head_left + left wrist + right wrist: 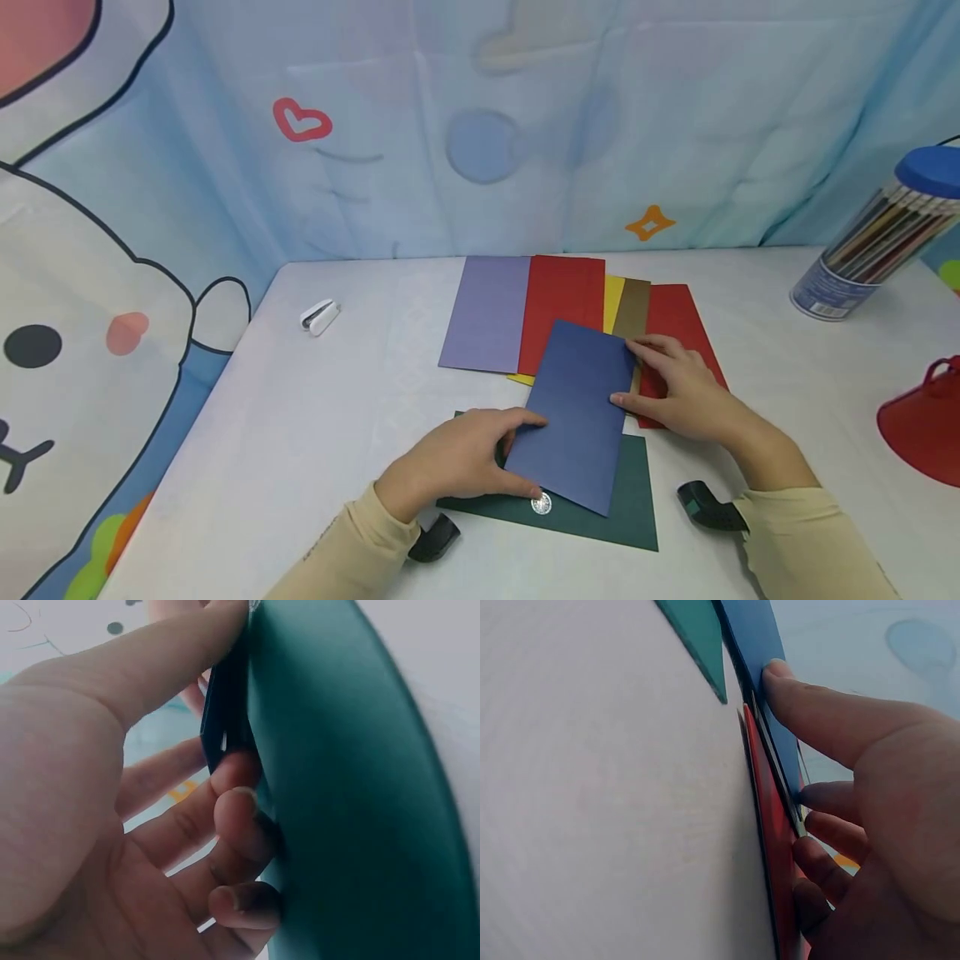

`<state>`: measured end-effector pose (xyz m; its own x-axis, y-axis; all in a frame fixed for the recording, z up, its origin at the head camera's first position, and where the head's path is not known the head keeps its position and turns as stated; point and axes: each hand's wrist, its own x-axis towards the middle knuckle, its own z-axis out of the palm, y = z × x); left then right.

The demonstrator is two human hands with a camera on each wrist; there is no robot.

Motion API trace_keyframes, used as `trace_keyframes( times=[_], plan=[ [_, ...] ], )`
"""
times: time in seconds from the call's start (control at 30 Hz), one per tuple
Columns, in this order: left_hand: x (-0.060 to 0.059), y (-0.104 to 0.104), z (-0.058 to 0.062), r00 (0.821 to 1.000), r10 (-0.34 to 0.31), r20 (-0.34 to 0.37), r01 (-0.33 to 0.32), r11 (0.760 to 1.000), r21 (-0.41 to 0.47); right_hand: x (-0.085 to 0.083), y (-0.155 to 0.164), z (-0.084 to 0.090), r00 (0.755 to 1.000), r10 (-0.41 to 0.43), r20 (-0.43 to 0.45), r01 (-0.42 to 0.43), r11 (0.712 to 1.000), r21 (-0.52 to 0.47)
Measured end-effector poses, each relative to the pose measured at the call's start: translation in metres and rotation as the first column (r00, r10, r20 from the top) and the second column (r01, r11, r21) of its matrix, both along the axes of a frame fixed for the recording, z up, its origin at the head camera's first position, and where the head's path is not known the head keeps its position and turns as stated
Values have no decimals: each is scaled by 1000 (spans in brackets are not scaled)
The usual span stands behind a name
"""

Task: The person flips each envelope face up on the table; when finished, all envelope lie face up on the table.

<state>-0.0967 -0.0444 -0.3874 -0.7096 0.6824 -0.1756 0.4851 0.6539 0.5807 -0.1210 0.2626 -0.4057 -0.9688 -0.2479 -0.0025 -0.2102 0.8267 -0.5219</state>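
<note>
Dark blue sheet (579, 414) on the green sheet (633, 508) looks light, thin, floppy, slick: left hand (450, 460) fingers pinch its left edge, right hand (686, 390) fingers pinch its right edge.

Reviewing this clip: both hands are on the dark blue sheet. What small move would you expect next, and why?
Probably lifting the dark blue sheet clear of the pile. The left hand pinches its near-left edge, thumb on top and fingers beneath, while the right hand holds its right edge. It lies tilted across the green sheet and the fanned red sheet, aligned with neither.
</note>
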Motion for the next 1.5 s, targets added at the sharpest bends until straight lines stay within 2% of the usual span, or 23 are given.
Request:
trace_keyframes(
  times=[0.13,0.27,0.43,0.57,0.7,0.83,0.9,0.97,1.03,1.13,1.2,1.23,1.3,1.37,1.4,1.5],
  plan=[
    [1,1,-1,999,12,-30,-13,1000,-26,0,-1,-1,1000,-6,7,6,1000,3],
    [2,2,-2,996,-2,-89,-2,999,-45,0,-1,-1,1000,-8,15,8,1000,3],
    [2,-1,-1,986,-33,-163,21,997,-71,-1,0,0,1000,-12,20,12,1000,6],
    [1,-4,4,978,-27,-207,13,997,-70,-1,0,1,1000,-16,27,16,1000,8],
    [-1,-10,11,971,33,-237,-32,999,7,-1,0,2,999,-13,37,13,1000,-11],
    [-4,-16,17,960,114,-256,-70,982,175,-1,1,4,999,-2,46,5,998,-66],
    [-5,-19,19,954,175,-244,-100,951,291,0,1,6,999,6,40,-1,994,-113],
    [-7,-22,20,942,254,-218,-146,898,414,0,2,8,1000,13,9,-11,985,-172],
    [-9,-24,22,930,320,-181,-179,825,537,0,1,9,999,15,-47,-26,970,-243],
    [-11,-27,25,909,395,-134,-211,712,670,1,-4,10,988,-5,-153,-47,940,-338],
    [-12,-29,27,898,429,-101,-227,648,727,1,-7,12,977,-24,-212,-58,926,-373],
    [-12,-30,28,889,449,-95,-236,625,744,1,-9,13,972,-30,-231,-66,916,-395],
    [-13,-32,28,875,477,-82,-252,594,764,2,-12,16,966,-39,-256,-77,901,-427],
    [-15,-33,28,866,495,-73,-266,578,772,3,-13,20,964,-38,-264,-94,878,-469],
    [-16,-33,28,863,499,-78,-266,580,770,4,-14,22,964,-36,-263,-103,863,-494],
    [-18,-35,28,856,504,-117,-258,612,748,6,-14,27,967,-24,-255,-119,839,-531]
  ],
)
